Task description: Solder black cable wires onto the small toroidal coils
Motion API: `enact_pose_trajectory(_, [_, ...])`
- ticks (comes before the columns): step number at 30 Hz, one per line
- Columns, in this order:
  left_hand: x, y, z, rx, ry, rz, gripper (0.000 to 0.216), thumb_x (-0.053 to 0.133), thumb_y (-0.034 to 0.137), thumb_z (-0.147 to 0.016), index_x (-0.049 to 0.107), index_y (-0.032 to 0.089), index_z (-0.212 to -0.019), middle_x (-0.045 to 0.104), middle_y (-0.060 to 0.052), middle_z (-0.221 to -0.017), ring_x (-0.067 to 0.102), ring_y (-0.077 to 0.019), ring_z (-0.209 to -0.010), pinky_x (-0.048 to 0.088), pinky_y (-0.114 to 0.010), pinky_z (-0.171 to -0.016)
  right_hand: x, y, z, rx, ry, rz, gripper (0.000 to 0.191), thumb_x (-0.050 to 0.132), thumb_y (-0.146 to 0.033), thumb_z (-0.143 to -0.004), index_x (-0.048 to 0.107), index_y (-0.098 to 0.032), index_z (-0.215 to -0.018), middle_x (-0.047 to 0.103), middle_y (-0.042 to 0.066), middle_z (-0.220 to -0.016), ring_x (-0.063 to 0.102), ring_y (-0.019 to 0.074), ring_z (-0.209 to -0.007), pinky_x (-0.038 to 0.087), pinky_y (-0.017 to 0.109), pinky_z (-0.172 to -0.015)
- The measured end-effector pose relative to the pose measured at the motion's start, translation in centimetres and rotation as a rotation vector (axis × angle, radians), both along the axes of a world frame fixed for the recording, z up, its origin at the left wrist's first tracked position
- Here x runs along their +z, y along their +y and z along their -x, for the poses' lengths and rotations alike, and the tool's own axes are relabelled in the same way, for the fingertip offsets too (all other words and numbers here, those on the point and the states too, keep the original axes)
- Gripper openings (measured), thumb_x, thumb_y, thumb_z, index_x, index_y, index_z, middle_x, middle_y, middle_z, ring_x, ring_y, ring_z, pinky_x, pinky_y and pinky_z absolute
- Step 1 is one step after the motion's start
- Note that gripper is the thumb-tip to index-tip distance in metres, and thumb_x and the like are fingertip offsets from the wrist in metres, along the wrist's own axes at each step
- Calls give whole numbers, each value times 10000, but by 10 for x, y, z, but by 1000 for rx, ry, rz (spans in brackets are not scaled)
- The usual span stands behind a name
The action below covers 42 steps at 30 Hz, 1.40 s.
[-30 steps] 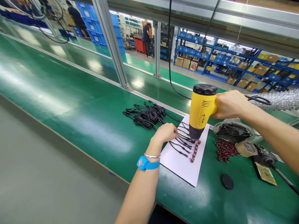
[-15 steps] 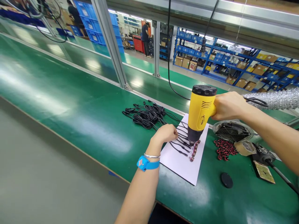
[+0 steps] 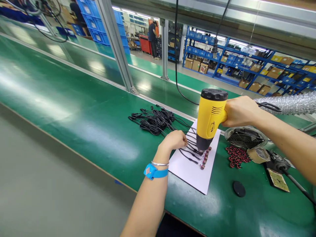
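Note:
My right hand (image 3: pixel 240 111) is wrapped round the handle of a yellow heat gun (image 3: pixel 209 115), whose nozzle points down close over the cable ends. Several black cables (image 3: pixel 189 159) lie side by side on a white sheet (image 3: pixel 190 177). By their tips stands a row of small brownish-red coil-like parts (image 3: pixel 204 159). My left hand (image 3: pixel 175 140) is closed at the sheet's left edge, its fingertips pinched on one of the black cables. The rest of those cables runs back into a coiled bundle (image 3: pixel 156 120) on the green bench.
Right of the sheet are a round fan (image 3: pixel 245 137), a pile of red-and-black small parts (image 3: pixel 237 156), a tape roll (image 3: pixel 258 155), a soldering iron stand (image 3: pixel 277 174) and a black disc (image 3: pixel 239 188). A metal post (image 3: pixel 116 46) rises behind. A person (image 3: pixel 152 39) stands in the background.
The heat gun's nozzle has shifted very slightly left over the cable ends. Both hands keep their grip, and the whole view has moved a little.

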State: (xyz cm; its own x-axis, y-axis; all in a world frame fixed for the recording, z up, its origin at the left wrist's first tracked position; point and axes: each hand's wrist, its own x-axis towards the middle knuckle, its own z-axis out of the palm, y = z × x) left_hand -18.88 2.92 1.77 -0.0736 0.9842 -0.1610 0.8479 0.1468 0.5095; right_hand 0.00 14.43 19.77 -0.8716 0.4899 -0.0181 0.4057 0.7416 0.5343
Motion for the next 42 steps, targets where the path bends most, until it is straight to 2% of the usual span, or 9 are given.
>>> enact_pose_trajectory(14, [-3, 0, 2, 7, -17, 2, 174, 671, 219, -726, 819, 213, -818, 791, -62, -847, 687, -208, -784, 455, -246, -639, -3, 2, 2, 7, 31, 37, 352, 594, -498, -745, 699, -230, -948, 713, 74, -851, 606, 232, -670, 278, 291, -540])
enact_pose_trajectory(21, [-1, -2, 3, 17, -25, 6, 166, 669, 214, -727, 817, 217, -801, 784, -51, -815, 669, -196, -747, 438, -244, -616, -4, 1, 3, 37, 14, 3, 355, 573, -473, -753, 704, -207, -948, 710, 105, -835, 617, 257, -656, 286, 309, -529])
enact_pose_trajectory(28, [0, -3, 7, 35, -38, 14, 164, 673, 223, -731, 818, 217, -806, 784, -50, -830, 661, -190, -734, 430, -241, -605, -3, -2, 3, 0, 3, 6, 379, 571, -460, -759, 710, -188, -985, 709, 132, -852, 618, 287, -678, 319, 339, -548])
enact_pose_trajectory(35, [-1, -5, 12, 52, -64, 14, 156, 664, 203, -738, 811, 205, -789, 786, -45, -841, 673, -189, -765, 426, -239, -594, -2, -7, 1, 10, 14, 27, 370, 590, -460, -752, 695, -177, -966, 699, 132, -807, 614, 273, -650, 306, 326, -530])
enact_pose_trajectory(42, [-2, -6, 16, 60, -71, 8, 153, 655, 208, -749, 800, 212, -795, 785, -29, -858, 672, -180, -774, 428, -233, -608, -2, -8, 2, -6, -4, 61, 375, 583, -442, -764, 701, -204, -1028, 704, 140, -870, 625, 311, -708, 367, 365, -571])
